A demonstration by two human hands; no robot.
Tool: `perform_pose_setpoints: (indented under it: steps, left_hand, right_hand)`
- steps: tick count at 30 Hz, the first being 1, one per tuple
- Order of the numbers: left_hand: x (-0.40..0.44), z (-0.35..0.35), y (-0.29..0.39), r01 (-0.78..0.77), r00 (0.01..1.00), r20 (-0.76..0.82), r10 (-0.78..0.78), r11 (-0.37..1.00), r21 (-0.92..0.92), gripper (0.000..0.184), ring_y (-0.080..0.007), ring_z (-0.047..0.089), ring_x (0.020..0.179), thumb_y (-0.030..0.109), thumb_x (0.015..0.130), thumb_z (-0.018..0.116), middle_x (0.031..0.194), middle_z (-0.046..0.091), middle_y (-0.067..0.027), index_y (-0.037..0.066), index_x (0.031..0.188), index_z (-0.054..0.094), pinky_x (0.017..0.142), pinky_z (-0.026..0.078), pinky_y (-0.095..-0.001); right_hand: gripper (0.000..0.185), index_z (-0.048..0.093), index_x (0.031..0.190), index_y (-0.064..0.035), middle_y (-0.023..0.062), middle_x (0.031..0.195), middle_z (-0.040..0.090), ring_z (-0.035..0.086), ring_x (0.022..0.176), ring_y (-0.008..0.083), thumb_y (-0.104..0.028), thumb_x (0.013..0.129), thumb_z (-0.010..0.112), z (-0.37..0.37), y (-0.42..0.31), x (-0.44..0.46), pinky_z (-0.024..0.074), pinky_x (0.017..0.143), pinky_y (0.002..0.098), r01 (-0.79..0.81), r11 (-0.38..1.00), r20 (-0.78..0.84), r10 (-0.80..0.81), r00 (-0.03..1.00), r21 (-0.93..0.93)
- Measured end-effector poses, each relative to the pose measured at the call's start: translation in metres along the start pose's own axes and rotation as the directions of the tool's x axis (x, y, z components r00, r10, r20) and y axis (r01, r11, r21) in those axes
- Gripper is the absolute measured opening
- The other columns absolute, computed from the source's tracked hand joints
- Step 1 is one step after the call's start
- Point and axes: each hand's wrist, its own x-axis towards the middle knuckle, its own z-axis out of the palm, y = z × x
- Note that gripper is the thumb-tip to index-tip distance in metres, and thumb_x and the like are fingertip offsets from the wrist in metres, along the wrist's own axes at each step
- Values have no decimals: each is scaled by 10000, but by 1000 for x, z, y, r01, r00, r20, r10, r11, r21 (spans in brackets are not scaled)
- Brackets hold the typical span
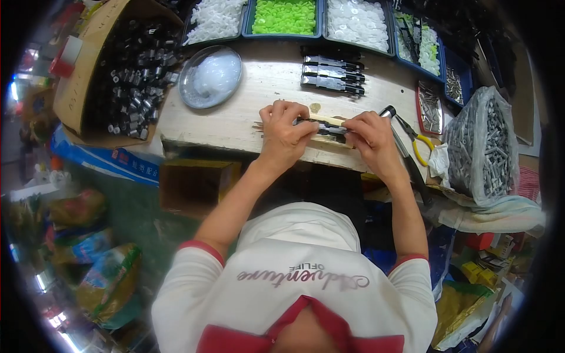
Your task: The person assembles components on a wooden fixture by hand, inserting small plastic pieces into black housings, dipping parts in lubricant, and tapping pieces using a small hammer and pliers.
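Observation:
At the front edge of the wooden bench, a slim black-and-silver part [331,129] lies between my two hands. My left hand [285,130] pinches its left end, thumb and fingers closed. The fingers of my right hand [372,136] close on its right end. A pale yellow strip [327,119] runs just behind the part; whether they are joined I cannot tell. Farther back, several similar black-and-silver parts [333,76] lie stacked in a row. A hammer-like tool with a metal head [387,112] and dark handle rests right of my right hand.
A round dish of white paste [210,77] stands at the left, beside a carton of dark metal cylinders [138,82]. Bins of white pieces [358,26] and green pieces [284,17] line the back. Yellow-handled pliers [422,150] and a bag of metal pins [491,147] are at the right.

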Motion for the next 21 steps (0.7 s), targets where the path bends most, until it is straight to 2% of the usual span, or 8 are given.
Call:
perform_pose_setpoints:
  steps: [2,4,7,9,11,14,16,21]
  left_hand:
    - [0,0,0,-24,1000,3,24,1000,15,155,-197,477,913,61,634,681,877,557,10,149,757,649,791,278,-369]
    - [-1,1,-1,-32,999,11,32,999,15,160,-199,477,915,58,635,678,884,555,8,150,762,645,793,278,-374]
    - [0,-1,-1,-45,999,27,44,998,36,160,-190,478,891,62,649,685,877,556,11,151,777,649,788,278,-364]
    - [1,-1,-1,-56,998,33,54,997,55,155,-178,478,865,69,663,695,863,558,15,151,789,655,782,278,-349]
    - [0,1,-3,-64,997,44,62,997,40,170,-200,477,915,51,641,668,895,548,11,154,773,635,792,277,-387]
    - [0,1,-3,-67,997,42,65,997,45,167,-197,477,911,52,641,669,889,546,11,153,770,634,790,277,-387]
    - [-1,1,-2,-68,997,44,66,997,47,166,-197,477,911,53,642,669,888,546,11,153,771,636,790,278,-386]
    - [0,1,-3,-69,997,33,68,997,38,164,-195,478,907,59,642,672,880,549,11,157,772,646,787,284,-382]
  right_hand:
    - [274,626,929,-62,45,833,575,517,761,202,37,673,630,2,2,-4,356,712,336,70,995,-37,-73,997,-74]
    - [370,624,947,-109,19,870,580,513,805,195,49,612,624,5,4,-8,337,740,341,152,961,-43,-166,985,-230]
    - [419,624,953,-130,9,891,581,510,834,197,53,576,617,4,-1,-7,335,744,337,214,929,-14,-229,973,-303]
    - [423,623,957,-130,9,903,580,510,840,200,54,577,615,4,3,-7,335,747,337,227,927,-16,-243,970,-297]
    - [427,622,960,-130,10,916,579,510,845,204,56,577,613,2,5,-5,335,751,336,241,926,-17,-257,966,-292]
    - [422,623,962,-126,13,924,577,509,846,202,61,584,608,1,3,-5,337,757,338,248,920,-15,-265,964,-305]
    - [399,632,946,-132,11,920,578,510,848,197,62,598,605,2,2,-7,337,752,334,247,923,43,-245,968,-294]
    - [385,645,910,-139,7,905,578,510,822,192,75,593,596,4,8,-8,336,717,327,241,944,-11,-250,968,-224]
